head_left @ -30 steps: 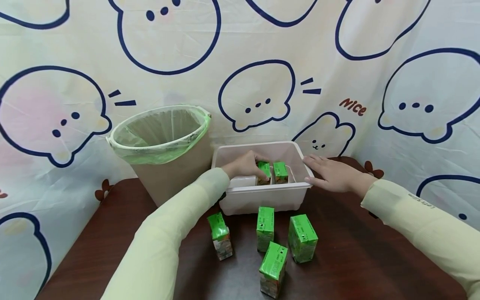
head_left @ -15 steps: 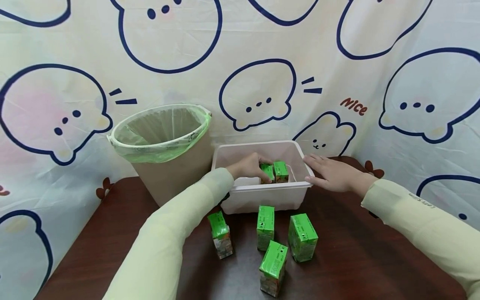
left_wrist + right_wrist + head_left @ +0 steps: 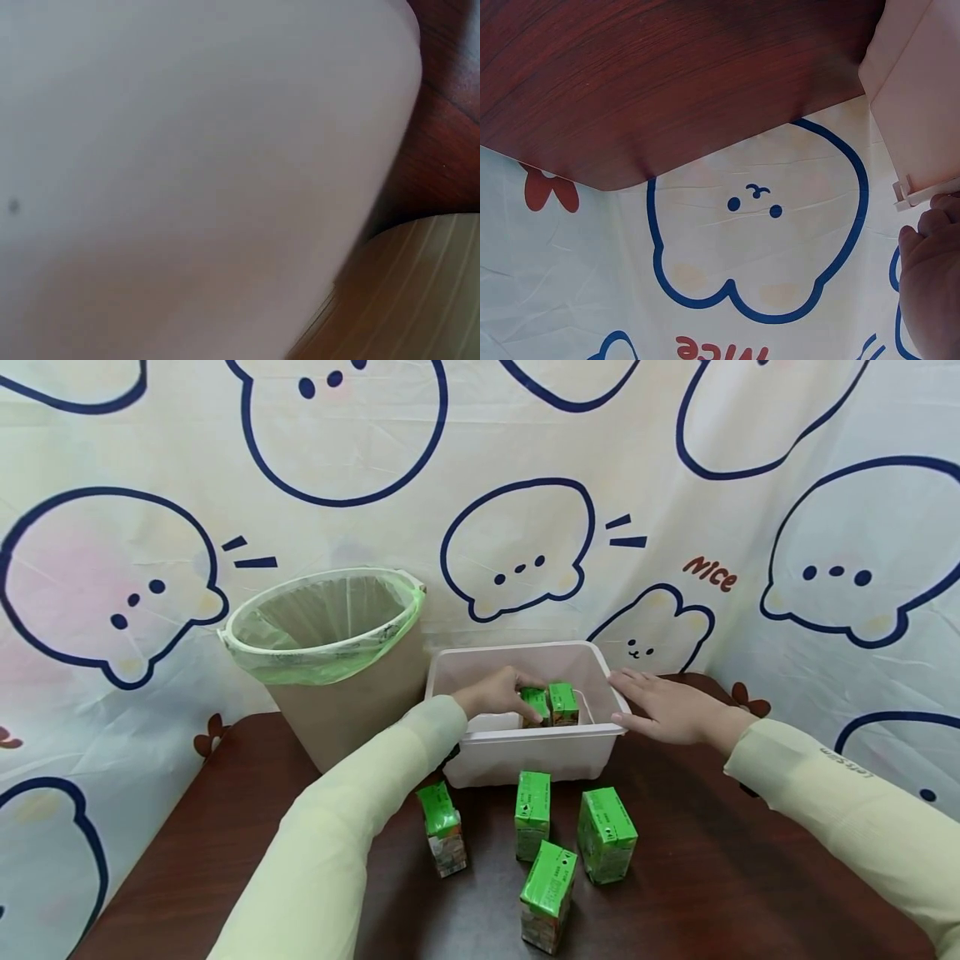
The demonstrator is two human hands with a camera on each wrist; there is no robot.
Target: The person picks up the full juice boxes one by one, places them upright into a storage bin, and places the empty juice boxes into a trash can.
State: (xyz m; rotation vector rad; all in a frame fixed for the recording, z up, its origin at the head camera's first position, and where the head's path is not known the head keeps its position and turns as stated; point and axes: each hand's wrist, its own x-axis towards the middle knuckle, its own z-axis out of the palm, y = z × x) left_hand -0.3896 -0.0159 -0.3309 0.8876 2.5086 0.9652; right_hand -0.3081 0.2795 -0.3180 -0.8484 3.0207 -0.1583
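Observation:
My left hand (image 3: 497,692) reaches into a pale plastic bin (image 3: 536,762), its thumb and fingers round a green-topped juice carton (image 3: 534,701). Touching that carton on the right stands a second green carton (image 3: 562,703), also in the bin. White items (image 3: 493,722) lie left of them, partly hidden by the hand. Flat on the bin's right rim rests my right hand (image 3: 667,706), fingers extended; the right wrist view shows its fingertips (image 3: 934,221) at the rim. The left wrist view is mostly filled by a blurred pale surface (image 3: 195,165), and the hand does not show there.
In front of the bin, several green cartons stand on the dark wooden table (image 3: 720,868), one carton (image 3: 442,831) leaning slightly. Left of the bin is a tall wastebasket (image 3: 348,710) with a green liner. A cartoon-printed cloth (image 3: 517,435) hangs behind the table.
My left hand has moved slightly right inside the bin, and the carton it grips has shifted right against its neighbour. The right hand has stayed on the rim.

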